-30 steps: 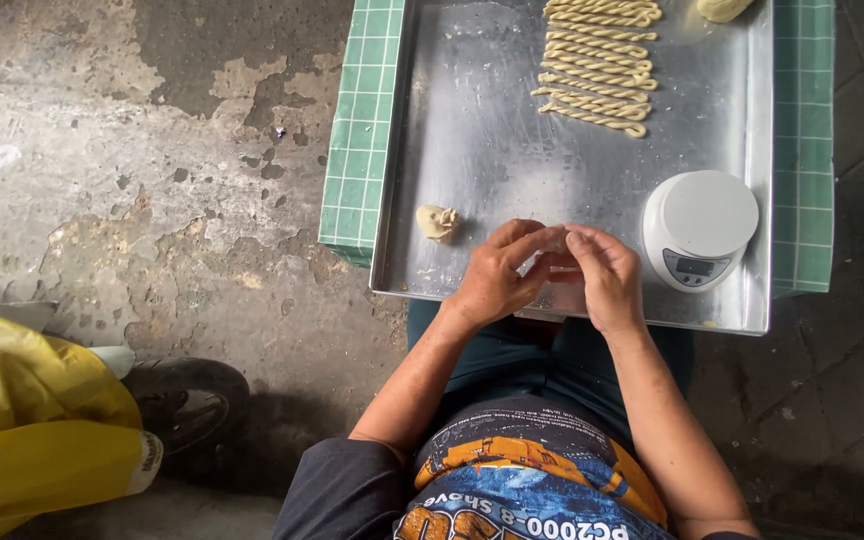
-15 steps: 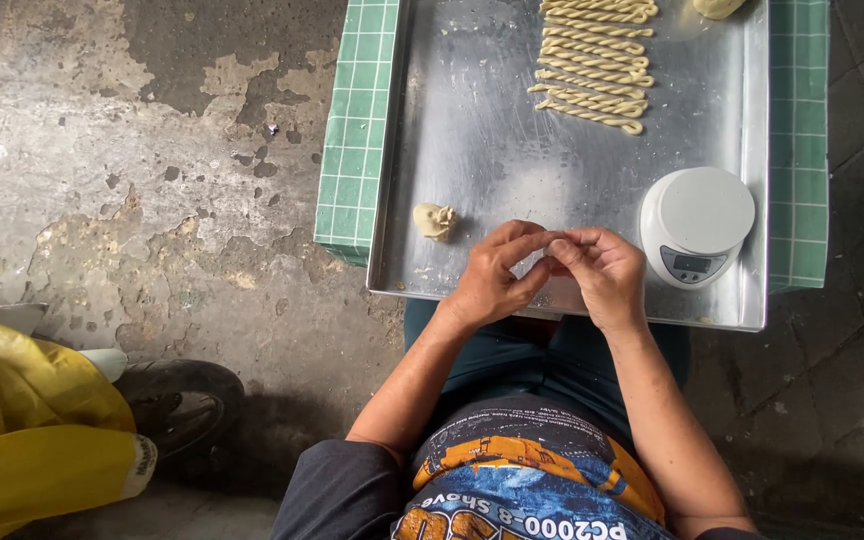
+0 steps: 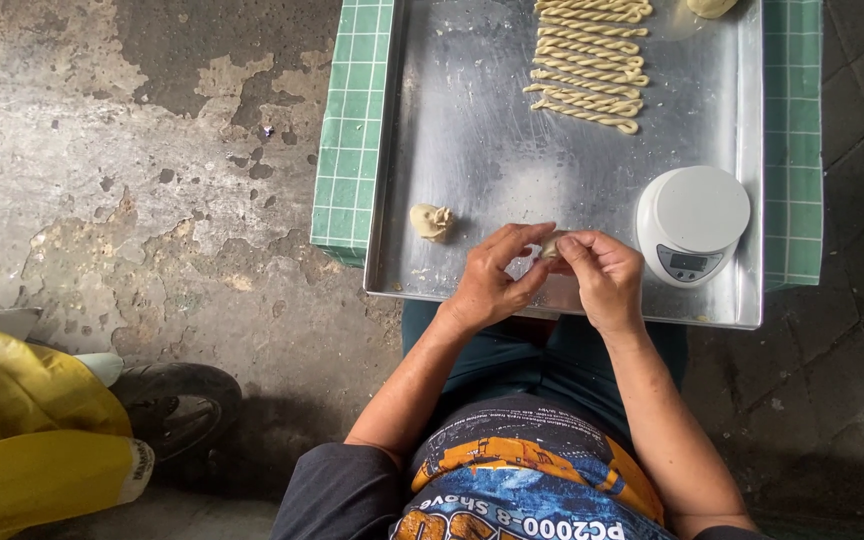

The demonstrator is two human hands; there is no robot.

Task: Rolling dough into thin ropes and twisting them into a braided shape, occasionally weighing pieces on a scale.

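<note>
Both hands, my left hand [image 3: 492, 280] and right hand [image 3: 602, 275], pinch a small pale dough piece [image 3: 550, 245] over the near edge of the metal tray [image 3: 472, 130]. Bare tray lies to the far left, around a dough lump [image 3: 432, 221]. Fingers hide most of the piece. A white scale [image 3: 692, 222] sits just right.

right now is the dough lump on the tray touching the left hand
Apart. The head view shows bare metal tray between the dough lump and the left hand, which pinches a smaller dough piece with the right hand.
</note>
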